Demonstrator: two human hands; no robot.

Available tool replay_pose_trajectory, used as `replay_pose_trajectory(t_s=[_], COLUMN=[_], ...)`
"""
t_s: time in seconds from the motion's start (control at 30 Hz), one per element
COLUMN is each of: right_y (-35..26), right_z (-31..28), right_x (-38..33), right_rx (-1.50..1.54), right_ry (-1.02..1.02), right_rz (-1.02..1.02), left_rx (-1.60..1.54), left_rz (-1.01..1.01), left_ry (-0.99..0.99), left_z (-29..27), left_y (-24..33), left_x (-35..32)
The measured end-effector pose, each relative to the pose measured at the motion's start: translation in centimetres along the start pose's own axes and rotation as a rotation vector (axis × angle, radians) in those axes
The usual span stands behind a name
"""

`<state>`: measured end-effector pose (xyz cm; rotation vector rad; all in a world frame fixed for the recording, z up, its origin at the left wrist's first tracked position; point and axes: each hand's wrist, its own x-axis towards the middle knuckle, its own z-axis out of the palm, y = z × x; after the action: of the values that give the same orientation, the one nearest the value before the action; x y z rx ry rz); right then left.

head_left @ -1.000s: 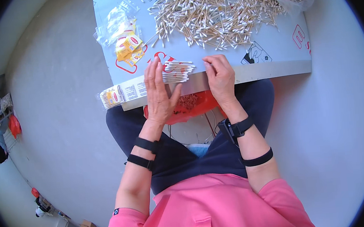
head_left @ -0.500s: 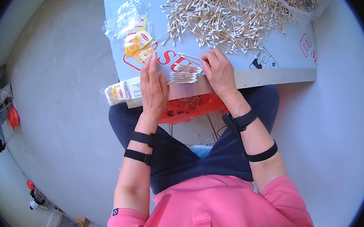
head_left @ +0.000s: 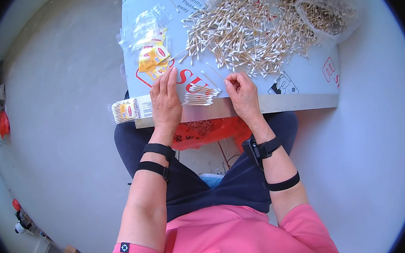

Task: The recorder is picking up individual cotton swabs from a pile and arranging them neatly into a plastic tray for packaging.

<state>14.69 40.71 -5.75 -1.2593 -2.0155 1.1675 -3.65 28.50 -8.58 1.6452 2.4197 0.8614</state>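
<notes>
The left hand (head_left: 165,101) lies palm down on the tabletop (head_left: 315,61), its grip unclosed, between a swab-filled packet (head_left: 125,110) and a small row of cotton swabs (head_left: 198,99). The right hand's (head_left: 228,81) grip pinches a slanting swab (head_left: 214,69). Beyond spreads a loose swab heap (head_left: 247,33), beside yellow cards (head_left: 154,56).

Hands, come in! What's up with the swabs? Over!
Left hand open, palm down. Right hand at one cotton swab, grip unclear. Small swab row between them; big swab heap beyond, not blocking.
</notes>
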Motion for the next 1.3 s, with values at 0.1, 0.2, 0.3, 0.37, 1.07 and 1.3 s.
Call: replay_pose_trajectory(t_s=[0.1, 0.2, 0.3, 0.37, 1.07, 1.3], right_y=[0.1, 0.2, -0.6, -1.9, -1.6, -1.9], right_z=[0.0, -0.2, -1.4, -2.7, 4.0, 4.0], right_x=[0.1, -0.1, -1.9, -4.2, 3.7, 4.0], right_rx=[0.041, 0.058, 0.105, 0.04, -0.528, -0.469], right_ry=[-0.02, -0.032, -0.166, -0.323, 0.19, 0.264], right_rz=[0.062, 0.078, 0.123, 0.037, -0.153, -0.196], left_rx=[0.02, 0.037, 0.037, 0.031, 0.046, 0.06], left_rz=[0.003, 0.002, -0.006, -0.007, 0.011, 0.005], left_ry=[0.001, -0.003, -0.005, -0.003, 0.004, 0.004], left_z=[0.1, 0.1, 0.1, 0.1, -0.1, 0.0], left_y=[0.0, 0.1, 0.1, 0.0, 0.0, 0.0], left_x=[-0.1, 0.0, -0.1, -0.1, 0.1, 0.1])
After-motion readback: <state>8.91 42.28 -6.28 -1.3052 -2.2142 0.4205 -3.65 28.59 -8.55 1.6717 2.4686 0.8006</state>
